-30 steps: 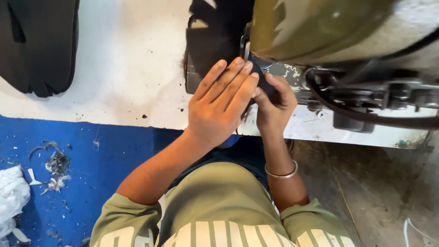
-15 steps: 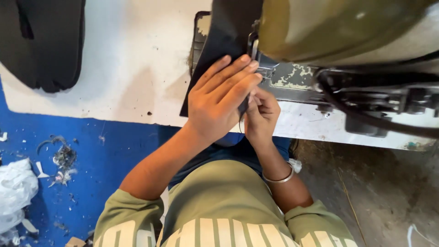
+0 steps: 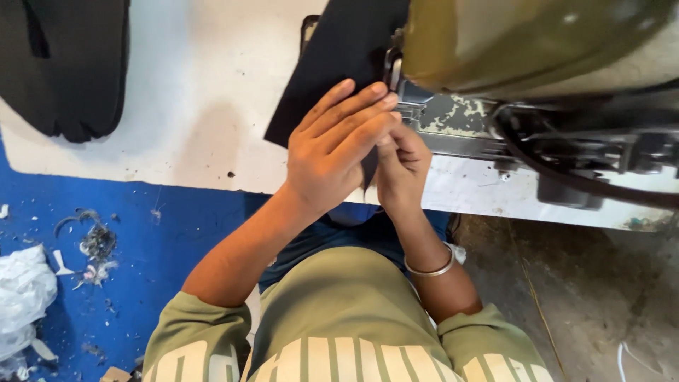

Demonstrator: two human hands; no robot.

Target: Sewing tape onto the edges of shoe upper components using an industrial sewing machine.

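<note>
Your left hand lies flat, fingers extended, pinning the black fabric to the table, while your right hand pinches its near edge, keeping it taut beside the sewing machine.

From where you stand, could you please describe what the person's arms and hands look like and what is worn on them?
Both forearms are bare. Short olive-green sleeves end above the elbows, on a shirt with pale lettering. A thin silver bangle circles the right wrist. The left hand and right hand wear no gloves or rings that show.
</note>
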